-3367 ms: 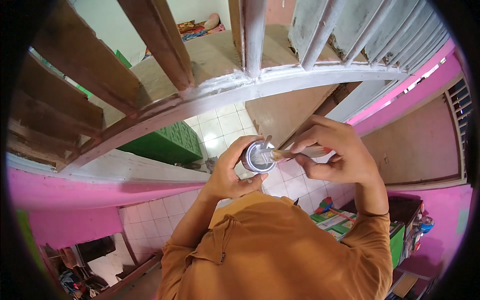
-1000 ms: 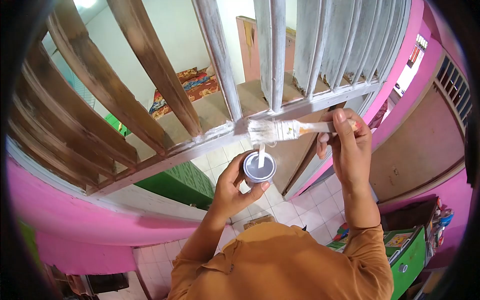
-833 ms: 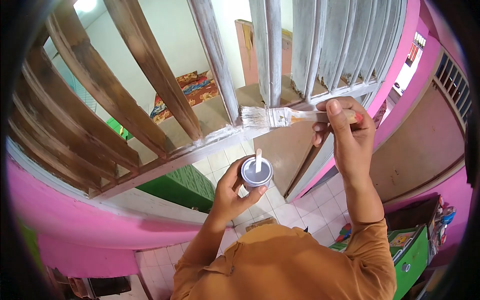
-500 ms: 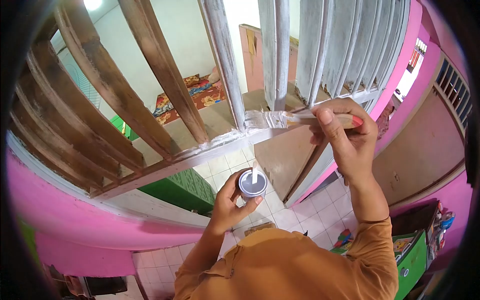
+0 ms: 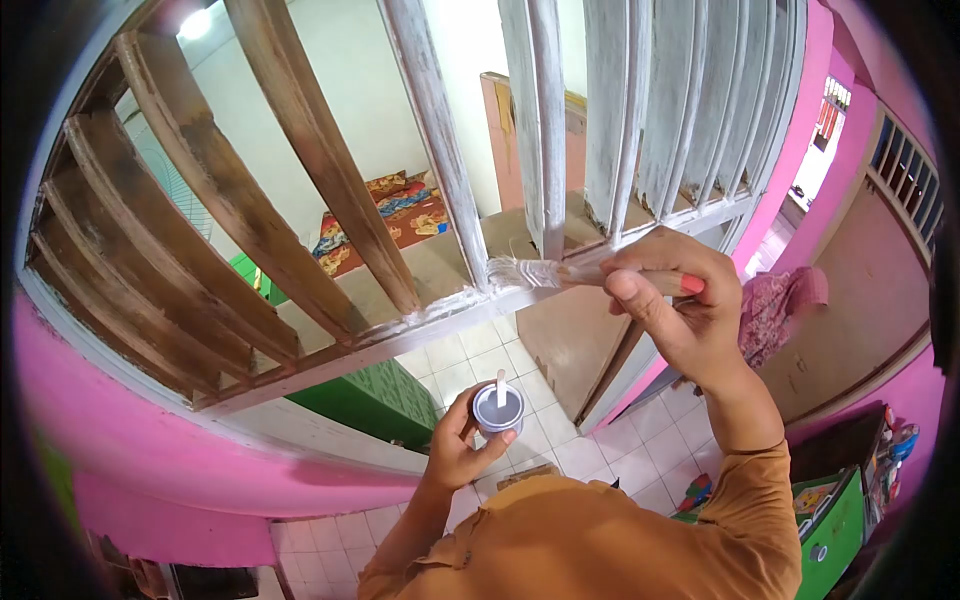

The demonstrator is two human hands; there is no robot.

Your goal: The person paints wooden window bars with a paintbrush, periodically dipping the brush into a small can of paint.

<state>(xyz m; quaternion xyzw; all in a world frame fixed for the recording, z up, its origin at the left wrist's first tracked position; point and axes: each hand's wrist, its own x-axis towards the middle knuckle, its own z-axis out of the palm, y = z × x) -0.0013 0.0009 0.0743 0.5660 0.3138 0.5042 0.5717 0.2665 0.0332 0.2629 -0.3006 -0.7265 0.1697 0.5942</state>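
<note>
Roughly L to R: pink wall at the low L edge, then bare brown slats standing in a curved rail that climbs toward the R. Green cabinet under it; patterned bedding seen btwn slats. L hand is clamped round a small can, open top up, w/ a flat stick leaning in it. Can sits below the rail, nearer the body than the brush, tiled floor well beneath. Brush lies approx. horiz., long axis crosswise: bristles L, splayed at the foot of a whitish slat, apparently touching the rail there; handle runs R. R hand is the nearer one, fingers pinched on that handle; hands are well apart, L one lower. More whitish slats behind the brush. Far R: pink patterned cloth, brown door, green drawer unit w/ misc. items beside it.
</note>
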